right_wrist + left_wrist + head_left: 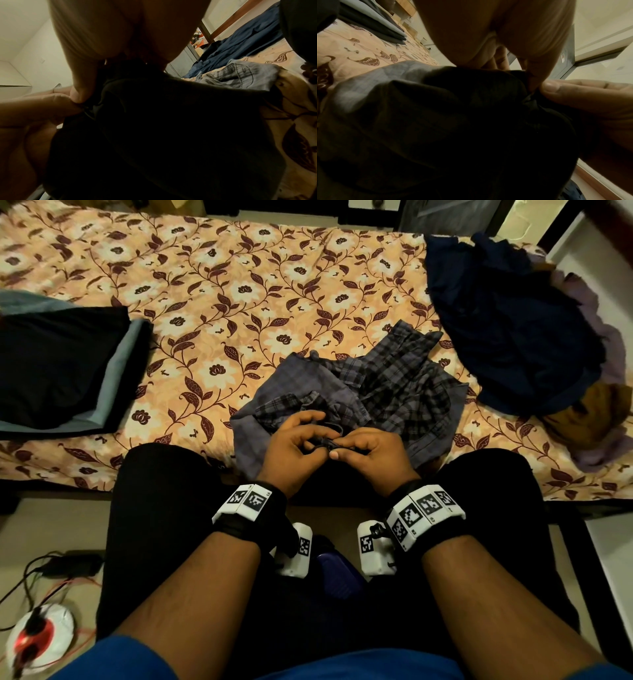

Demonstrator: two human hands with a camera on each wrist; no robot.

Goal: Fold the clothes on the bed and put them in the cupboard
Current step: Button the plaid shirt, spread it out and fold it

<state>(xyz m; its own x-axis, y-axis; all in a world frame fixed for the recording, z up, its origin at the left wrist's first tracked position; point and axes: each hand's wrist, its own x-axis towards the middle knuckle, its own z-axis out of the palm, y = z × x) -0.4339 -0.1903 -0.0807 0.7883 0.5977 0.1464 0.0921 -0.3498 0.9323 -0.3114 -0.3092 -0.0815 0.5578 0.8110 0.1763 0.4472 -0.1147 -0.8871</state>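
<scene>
Floral peach bedsheet (212,289) covers the bed, seen from above by a seated person in dark trousers. Far left on the bed: folded black garment (58,364) stacked on a folded grey one (118,378), edges showing. On the floor lower left, a white round device (41,635) with red light and cables. Centre, near the bed's front edge: crumpled grey-blue plaid shirt (359,392), partly inside out, lower edge hanging toward the person's lap. Left hand (294,446) has fingers curled, thumb and fingertips pinching a small dark fold of the shirt. Right hand (371,451) just beside it, touching, also curled and pinching the same bit of fabric; what exactly is pinched (button, placket) cannot tell. Both wrists wear white marker bands on black straps. Wrist views mostly dark cloth, thumbs meeting on it. Right side of bed: loose pile of navy clothes (507,330), with purple (613,350) and mustard-brown (596,409) garments under its right edge.
</scene>
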